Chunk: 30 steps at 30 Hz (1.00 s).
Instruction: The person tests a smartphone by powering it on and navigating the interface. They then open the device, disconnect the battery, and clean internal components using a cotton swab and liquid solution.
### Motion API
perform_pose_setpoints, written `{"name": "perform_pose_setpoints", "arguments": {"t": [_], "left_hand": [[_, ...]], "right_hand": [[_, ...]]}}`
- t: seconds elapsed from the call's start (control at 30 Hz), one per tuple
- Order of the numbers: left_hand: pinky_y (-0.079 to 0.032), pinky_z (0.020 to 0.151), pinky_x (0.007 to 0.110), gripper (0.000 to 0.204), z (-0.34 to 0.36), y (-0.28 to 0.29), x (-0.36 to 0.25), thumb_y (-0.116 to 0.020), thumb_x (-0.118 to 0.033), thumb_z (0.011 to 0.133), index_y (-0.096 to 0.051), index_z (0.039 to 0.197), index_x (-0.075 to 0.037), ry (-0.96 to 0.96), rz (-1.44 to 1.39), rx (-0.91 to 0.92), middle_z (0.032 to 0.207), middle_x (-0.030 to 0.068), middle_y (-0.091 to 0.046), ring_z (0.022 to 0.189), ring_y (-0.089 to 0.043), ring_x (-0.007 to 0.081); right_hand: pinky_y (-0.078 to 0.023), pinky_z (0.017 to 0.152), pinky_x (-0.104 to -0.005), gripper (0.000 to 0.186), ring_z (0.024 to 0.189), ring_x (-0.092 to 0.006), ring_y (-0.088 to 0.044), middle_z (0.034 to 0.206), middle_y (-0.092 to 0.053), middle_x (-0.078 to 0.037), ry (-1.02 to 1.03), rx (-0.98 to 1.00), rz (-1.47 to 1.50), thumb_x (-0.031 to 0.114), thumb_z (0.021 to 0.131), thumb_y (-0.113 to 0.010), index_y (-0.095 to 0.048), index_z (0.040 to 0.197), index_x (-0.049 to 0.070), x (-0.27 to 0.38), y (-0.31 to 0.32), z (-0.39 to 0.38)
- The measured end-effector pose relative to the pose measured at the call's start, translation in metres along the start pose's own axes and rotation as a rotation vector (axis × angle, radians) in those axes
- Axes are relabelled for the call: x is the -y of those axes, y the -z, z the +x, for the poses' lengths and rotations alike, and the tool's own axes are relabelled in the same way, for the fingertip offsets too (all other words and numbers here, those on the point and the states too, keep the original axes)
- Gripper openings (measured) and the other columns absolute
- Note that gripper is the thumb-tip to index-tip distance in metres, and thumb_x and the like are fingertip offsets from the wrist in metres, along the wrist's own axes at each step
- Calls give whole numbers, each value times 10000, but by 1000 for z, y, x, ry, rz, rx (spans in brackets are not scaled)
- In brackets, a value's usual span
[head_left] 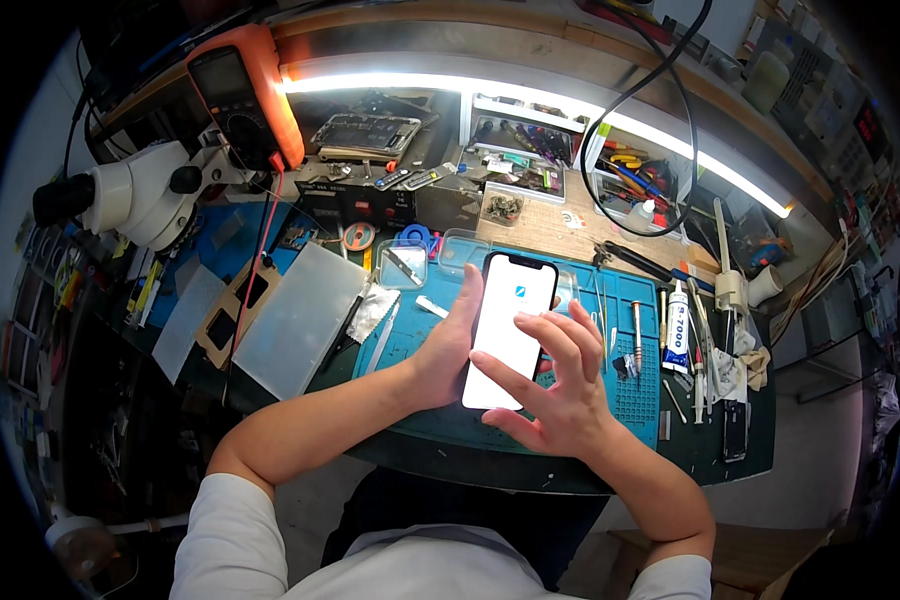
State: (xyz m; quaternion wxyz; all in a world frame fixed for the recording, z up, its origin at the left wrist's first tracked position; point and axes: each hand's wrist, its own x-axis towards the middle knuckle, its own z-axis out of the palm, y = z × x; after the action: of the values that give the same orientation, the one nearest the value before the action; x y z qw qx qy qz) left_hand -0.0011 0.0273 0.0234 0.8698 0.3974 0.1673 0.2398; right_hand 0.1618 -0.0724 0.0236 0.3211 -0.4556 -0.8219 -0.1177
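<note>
Phone (502,345) held over the blue mat (425,425), screen facing up, lit white with a small blue icon near its top. Tabletop (703,455) front edge curves past below the phone's lower end; a strip of mat shows between the two. Left of the phone, room closes at a translucent sheet (300,322) and a dark pen-like tool (342,333). Right of it, past the right hand, a screwdriver (637,335) and a white-and-blue tube (677,330) bound the room. Beyond its top end, clear boxes; one square box (403,265) sits up and left of the phone.

Left-hand grip (444,348): closed around the phone's left side, thumb along that edge, palm and the other fingers partly hidden behind. Right-hand grip (567,388): loose, fingers spread and bent over the phone's lower half, holding nothing visible; index fingertip sits at the screen's left part, though from this angle contact or a slight hover can't be told.
</note>
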Motion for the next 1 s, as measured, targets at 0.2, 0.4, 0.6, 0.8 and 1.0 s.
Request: {"name": "perform_pose_setpoints", "arguments": {"t": [0.2, 0.4, 0.6, 0.8, 1.0], "left_hand": [[-488, 1107, 432, 913, 1, 4, 4, -127, -787, 982, -394, 1548, -122, 28, -15, -15, 1459, 120, -543, 1344, -553, 260], [-516, 1075, 442, 932, 3, 5, 2, -111, -785, 981, -376, 1555, -101, -21, -47, 12, 1460, 125, -539, 1303, -584, 266], [-541, 1041, 446, 941, 4, 6, 1, -91, -778, 985, -356, 1561, -83, -44, -70, 61, 1454, 141, -540, 1233, -630, 282], [-557, 1017, 430, 925, 4, 13, 2, -88, -767, 993, -364, 1565, -96, -31, -56, 89, 1437, 131, -562, 1227, -636, 275], [-579, 971, 404, 925, 4, 9, 3, -94, -772, 991, -384, 1553, -96, -40, -54, 56, 1435, 119, -563, 1168, -653, 234]], "right_hand": [[-263, 1210, -550, 489, 1377, -282, -352, 1471, -441, -80, -6, 32, -1, 576, 906, -674, -693, 1324, 323, 2, 1, 2], [-269, 1203, -554, 473, 1348, -293, -404, 1439, -476, -80, 4, -7, -25, 587, 900, -675, -719, 1261, 286, -8, 1, 1], [-329, 1148, -556, 425, 1278, -308, -473, 1353, -536, -116, -25, -109, -68, 547, 941, -638, -750, 1192, 223, -17, 8, -1], [-349, 1132, -560, 459, 1253, -339, -492, 1333, -548, -147, -77, -146, -128, 533, 977, -593, -752, 1188, 157, -22, 8, 1], [-352, 1132, -561, 447, 1275, -337, -478, 1342, -539, -135, -105, -145, -112, 475, 929, -675, -725, 1228, 146, -25, 8, 1]]}}
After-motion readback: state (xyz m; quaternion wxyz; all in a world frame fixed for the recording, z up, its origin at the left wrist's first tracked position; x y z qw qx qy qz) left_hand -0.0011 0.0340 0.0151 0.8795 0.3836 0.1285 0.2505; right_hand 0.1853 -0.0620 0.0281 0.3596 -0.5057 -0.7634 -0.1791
